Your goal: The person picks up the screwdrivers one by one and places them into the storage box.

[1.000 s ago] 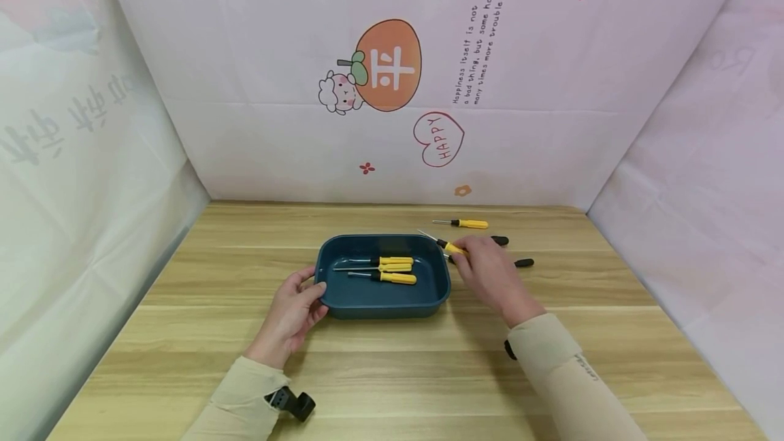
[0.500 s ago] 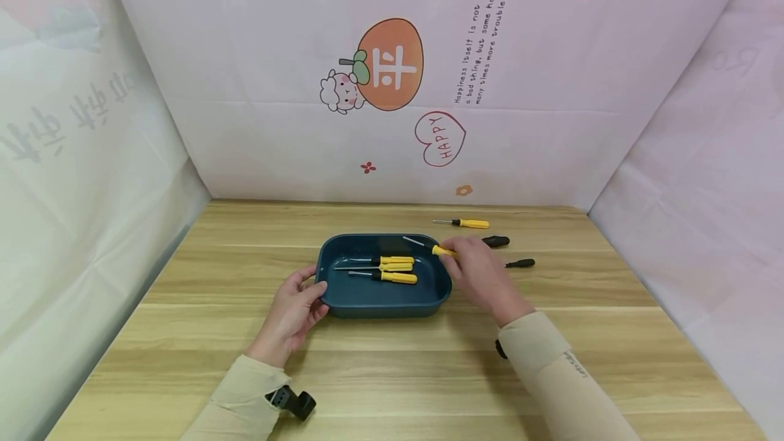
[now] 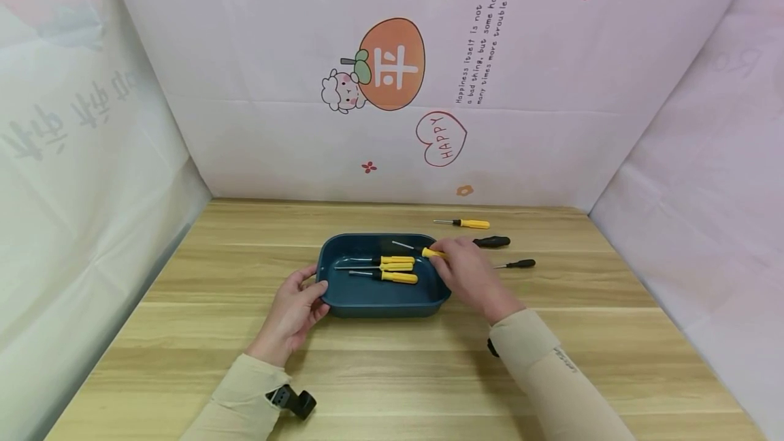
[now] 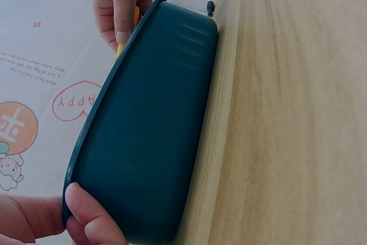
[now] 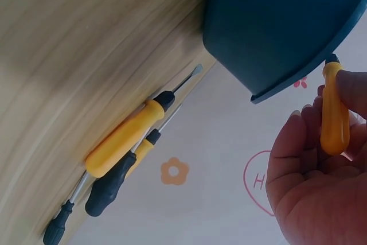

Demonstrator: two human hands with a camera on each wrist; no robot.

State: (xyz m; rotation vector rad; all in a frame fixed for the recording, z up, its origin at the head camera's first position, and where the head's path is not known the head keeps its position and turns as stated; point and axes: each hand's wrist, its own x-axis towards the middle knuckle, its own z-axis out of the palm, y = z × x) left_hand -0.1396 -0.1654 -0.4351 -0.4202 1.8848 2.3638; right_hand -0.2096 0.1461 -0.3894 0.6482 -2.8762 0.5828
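Note:
My left hand (image 3: 289, 315) grips the left end of a dark blue rectangular tub (image 3: 384, 311), thumb over the rim and fingers against the outer wall. Between the thumb and fingers of my right hand (image 3: 470, 276) is a screwdriver (image 5: 335, 116) with a yellow handle. Its thin metal shaft points left over the right part of the tub, higher than the rim in the right wrist view. Inside the tub lie three yellow-handled screwdrivers (image 3: 398, 278), side by side with shafts pointing left. The left wrist view shows the tub's outer wall, which hides what is inside.
Right of the tub, a yellow-handled screwdriver (image 3: 471, 224) lies farthest back, with two black-handled screwdrivers (image 3: 493, 241) nearer. Another yellow-handled screwdriver (image 5: 126, 144) shows in the right wrist view, hidden behind my right hand from the head. White printed cloth (image 3: 275, 87) encloses the wooden table (image 3: 392, 373).
My right hand has moved left with the screwdriver, carrying it from beside the tub to over its right part. My left hand has stayed on the tub.

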